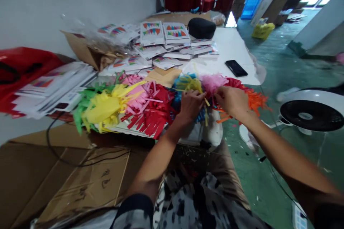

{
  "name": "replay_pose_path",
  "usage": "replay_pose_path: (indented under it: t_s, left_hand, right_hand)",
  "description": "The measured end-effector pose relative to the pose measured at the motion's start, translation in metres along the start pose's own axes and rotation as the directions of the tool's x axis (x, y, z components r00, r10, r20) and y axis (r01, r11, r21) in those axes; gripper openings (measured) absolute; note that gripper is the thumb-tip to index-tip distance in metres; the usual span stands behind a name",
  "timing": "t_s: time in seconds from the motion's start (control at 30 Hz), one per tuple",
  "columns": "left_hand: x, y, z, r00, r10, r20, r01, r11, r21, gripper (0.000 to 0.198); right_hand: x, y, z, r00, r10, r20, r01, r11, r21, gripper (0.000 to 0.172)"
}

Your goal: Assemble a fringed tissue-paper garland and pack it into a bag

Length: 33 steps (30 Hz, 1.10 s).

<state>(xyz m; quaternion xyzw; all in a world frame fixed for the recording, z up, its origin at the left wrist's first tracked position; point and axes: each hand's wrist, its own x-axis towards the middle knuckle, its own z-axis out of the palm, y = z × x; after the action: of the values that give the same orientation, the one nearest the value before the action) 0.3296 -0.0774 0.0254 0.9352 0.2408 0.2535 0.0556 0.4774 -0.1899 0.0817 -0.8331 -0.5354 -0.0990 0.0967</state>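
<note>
Near the frame's centre, the left hand [192, 101] appears to pinch a yellow fringe tassel [191, 83] and the right hand [232, 99] the neighbouring pink fringe tassel [213, 81], so uneven pulling could tear their thin strips.

The left forearm [158, 154] slants up and to the right, bare below the sleeve, ending in a left hand [192, 103] held back upward with its fingers curled forward and toward the right. From the lower right the bare right forearm [290, 157] reaches up and leftward to a right hand [232, 100] with bent fingers. The hands are near each other but apart, fingertips too blurred to read.
</note>
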Motion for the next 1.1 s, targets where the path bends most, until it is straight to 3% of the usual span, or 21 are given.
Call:
replay_pose_path:
  t_s: [0.07,0.13,0.23,0.33,0.47,0.53,0.57,0.63,0.7,0.77,0.83,0.93,1.1]
  left_hand:
    - [-0.004,0.003,0.0,0.999,-0.011,0.041,0.011,1.0,-0.012,0.043]
    - [-0.007,-0.002,-0.007,1.0,-0.01,0.013,0.011,0.998,-0.07,0.049]
    - [-0.014,-0.027,-0.031,0.989,-0.055,-0.135,0.029,0.981,-0.192,0.031]
    - [-0.039,-0.066,-0.069,0.933,-0.163,-0.321,0.087,0.967,-0.239,0.02]
    - [-0.106,-0.118,-0.123,0.821,-0.329,-0.467,0.3,0.944,-0.137,0.017]
    - [-0.145,-0.141,-0.142,0.72,-0.433,-0.542,0.465,0.881,-0.086,0.021]
    - [-0.163,-0.151,-0.149,0.629,-0.489,-0.605,0.566,0.821,-0.075,0.027]
    - [-0.194,-0.171,-0.156,0.386,-0.585,-0.714,0.735,0.662,-0.145,0.041]
    - [-0.215,-0.19,-0.155,0.209,-0.678,-0.704,0.779,0.551,-0.299,0.044]
    - [-0.224,-0.204,-0.15,0.125,-0.783,-0.609,0.697,0.506,-0.508,0.039]
    - [-0.223,-0.213,-0.146,0.118,-0.837,-0.534,0.541,0.505,-0.673,0.032]
    - [-0.206,-0.217,-0.151,0.138,-0.841,-0.523,0.356,0.535,-0.766,0.025]
    - [-0.17,-0.229,-0.189,0.184,-0.814,-0.551,0.289,0.581,-0.761,0.038]
  right_hand:
    - [-0.009,-0.002,-0.006,0.997,-0.036,-0.075,0.037,0.999,0.002,0.029]
    - [-0.014,-0.006,-0.011,0.987,-0.06,-0.148,0.063,0.998,0.019,0.027]
    - [-0.017,-0.02,-0.017,0.963,-0.138,-0.233,0.167,0.98,0.111,0.026]
    - [-0.017,-0.046,-0.022,0.931,-0.222,-0.288,0.293,0.928,0.231,0.024]
    - [-0.015,-0.092,-0.019,0.908,-0.31,-0.282,0.391,0.868,0.304,0.021]
    - [-0.016,-0.113,-0.013,0.9,-0.347,-0.263,0.422,0.847,0.323,0.022]
    - [-0.016,-0.123,-0.01,0.895,-0.367,-0.253,0.437,0.836,0.332,0.022]
    - [-0.018,-0.139,-0.004,0.884,-0.406,-0.234,0.466,0.813,0.349,0.023]
    - [-0.021,-0.152,0.0,0.874,-0.433,-0.22,0.485,0.797,0.361,0.023]
    - [-0.025,-0.162,0.001,0.871,-0.443,-0.214,0.492,0.796,0.354,0.023]
    - [-0.028,-0.167,0.001,0.868,-0.445,-0.218,0.495,0.8,0.339,0.023]
    - [-0.032,-0.168,0.001,0.865,-0.453,-0.217,0.501,0.804,0.319,0.023]
    - [-0.039,-0.158,0.001,0.868,-0.461,-0.182,0.496,0.811,0.31,0.023]
